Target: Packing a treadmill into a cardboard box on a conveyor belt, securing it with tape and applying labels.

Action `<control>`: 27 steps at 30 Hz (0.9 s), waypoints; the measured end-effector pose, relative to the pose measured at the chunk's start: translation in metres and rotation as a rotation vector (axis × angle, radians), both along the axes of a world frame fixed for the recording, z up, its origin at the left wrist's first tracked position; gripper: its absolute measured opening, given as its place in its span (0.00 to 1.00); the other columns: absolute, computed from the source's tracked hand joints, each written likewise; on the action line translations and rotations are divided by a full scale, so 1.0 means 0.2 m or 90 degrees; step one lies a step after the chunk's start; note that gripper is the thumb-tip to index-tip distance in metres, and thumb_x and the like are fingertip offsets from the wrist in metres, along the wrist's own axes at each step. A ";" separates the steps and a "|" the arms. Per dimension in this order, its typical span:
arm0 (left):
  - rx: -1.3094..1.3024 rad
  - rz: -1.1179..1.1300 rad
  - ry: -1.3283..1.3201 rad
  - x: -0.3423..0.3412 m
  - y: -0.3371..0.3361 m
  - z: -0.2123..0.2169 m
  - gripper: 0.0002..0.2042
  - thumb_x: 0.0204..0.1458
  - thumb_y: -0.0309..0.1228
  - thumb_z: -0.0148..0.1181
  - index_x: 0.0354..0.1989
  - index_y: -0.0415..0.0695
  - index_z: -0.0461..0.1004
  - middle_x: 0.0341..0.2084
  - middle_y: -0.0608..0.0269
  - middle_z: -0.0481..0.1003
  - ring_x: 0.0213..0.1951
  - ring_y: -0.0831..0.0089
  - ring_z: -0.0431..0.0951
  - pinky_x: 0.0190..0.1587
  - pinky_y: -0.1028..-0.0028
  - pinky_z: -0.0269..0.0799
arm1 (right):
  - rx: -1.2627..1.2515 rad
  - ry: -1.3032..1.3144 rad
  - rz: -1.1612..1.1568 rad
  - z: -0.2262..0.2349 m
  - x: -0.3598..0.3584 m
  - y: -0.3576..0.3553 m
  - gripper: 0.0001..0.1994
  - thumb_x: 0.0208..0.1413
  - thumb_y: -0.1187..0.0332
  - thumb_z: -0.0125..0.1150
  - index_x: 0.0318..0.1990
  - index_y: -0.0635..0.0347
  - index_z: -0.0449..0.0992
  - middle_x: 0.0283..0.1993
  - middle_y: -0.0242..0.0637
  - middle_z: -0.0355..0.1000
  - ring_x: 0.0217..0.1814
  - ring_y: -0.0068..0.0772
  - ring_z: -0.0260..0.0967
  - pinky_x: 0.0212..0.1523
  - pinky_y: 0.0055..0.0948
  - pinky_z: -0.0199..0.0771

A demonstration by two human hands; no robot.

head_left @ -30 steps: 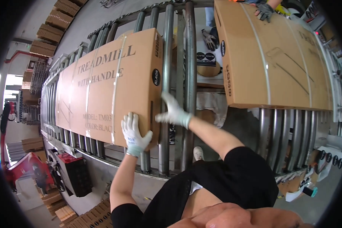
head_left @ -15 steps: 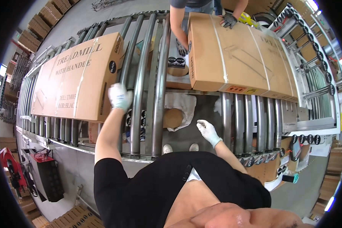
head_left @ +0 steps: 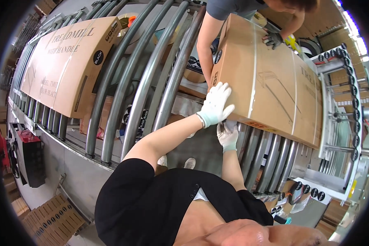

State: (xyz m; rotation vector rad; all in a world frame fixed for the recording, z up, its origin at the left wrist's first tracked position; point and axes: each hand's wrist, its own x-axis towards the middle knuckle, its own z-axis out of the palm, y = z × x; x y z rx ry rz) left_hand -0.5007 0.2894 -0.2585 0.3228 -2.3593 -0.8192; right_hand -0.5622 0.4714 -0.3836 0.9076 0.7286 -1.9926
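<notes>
Both gloved hands on the near corner of the right-hand carton.

The left hand [head_left: 214, 105] lies flat, fingers spread, on the top of the large cardboard box [head_left: 270, 86], which rests on the steel rollers [head_left: 151, 78] at the right. The right hand [head_left: 227, 135] cups the box's near lower edge from below, fingers curled against it. A co-worker's dark-gloved hand [head_left: 273, 39] presses the far side. A second printed carton [head_left: 65, 61] lies well apart on the left.

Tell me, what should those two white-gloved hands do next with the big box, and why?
Probably pull the near corner along the rollers. The left hand lies flat on top of the cardboard box at that corner, and the right hand grips the edge just below. The box rests on metal rollers, and a co-worker's gloved hand is on its far side.
</notes>
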 end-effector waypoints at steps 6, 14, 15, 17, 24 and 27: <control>0.250 0.089 -0.041 -0.56 -0.53 -0.19 0.40 0.53 0.53 0.50 0.62 0.29 0.51 0.63 0.35 0.51 0.67 0.49 0.48 0.67 0.64 0.43 | -0.067 0.259 0.022 -0.39 -0.21 -0.24 0.24 0.58 0.48 0.45 0.53 0.56 0.64 0.51 0.40 0.66 0.54 0.41 0.64 0.53 0.47 0.69; 0.791 -0.023 -0.128 -0.71 -1.07 -0.98 0.46 0.50 0.60 0.48 0.65 0.32 0.46 0.63 0.44 0.54 0.66 0.58 0.52 0.65 0.70 0.47 | -0.121 0.592 0.167 -0.58 -0.23 -0.42 0.32 0.57 0.44 0.42 0.63 0.53 0.56 0.65 0.37 0.57 0.68 0.40 0.52 0.64 0.45 0.55; 0.816 -0.062 -0.174 -0.68 -0.70 -0.85 0.46 0.50 0.60 0.48 0.65 0.32 0.46 0.63 0.44 0.54 0.66 0.58 0.52 0.65 0.70 0.47 | -0.152 0.329 0.032 -0.47 -0.19 -0.33 0.29 0.56 0.46 0.44 0.60 0.54 0.60 0.60 0.38 0.62 0.60 0.41 0.59 0.54 0.45 0.64; 0.733 -0.083 -0.147 -0.41 -0.47 -0.33 0.38 0.58 0.54 0.41 0.66 0.35 0.46 0.66 0.53 0.50 0.67 0.65 0.48 0.66 0.69 0.43 | -0.223 0.089 -0.089 -0.34 -0.12 -0.23 0.27 0.55 0.48 0.46 0.56 0.56 0.65 0.54 0.40 0.68 0.52 0.42 0.67 0.44 0.46 0.72; 0.995 -0.048 -0.345 0.49 -0.07 -0.30 0.36 0.60 0.55 0.36 0.67 0.37 0.45 0.67 0.53 0.49 0.69 0.64 0.45 0.69 0.66 0.35 | -0.130 -0.005 0.030 -0.20 0.13 0.11 0.15 0.48 0.55 0.46 0.33 0.54 0.73 0.24 0.34 0.64 0.21 0.28 0.60 0.18 0.23 0.56; 1.002 0.006 -0.331 0.73 0.07 -0.19 0.39 0.59 0.56 0.38 0.66 0.32 0.45 0.67 0.50 0.48 0.68 0.62 0.46 0.69 0.66 0.37 | -0.090 -0.006 0.029 -0.15 0.20 0.20 0.14 0.49 0.56 0.45 0.30 0.56 0.72 0.21 0.35 0.64 0.19 0.29 0.60 0.16 0.23 0.55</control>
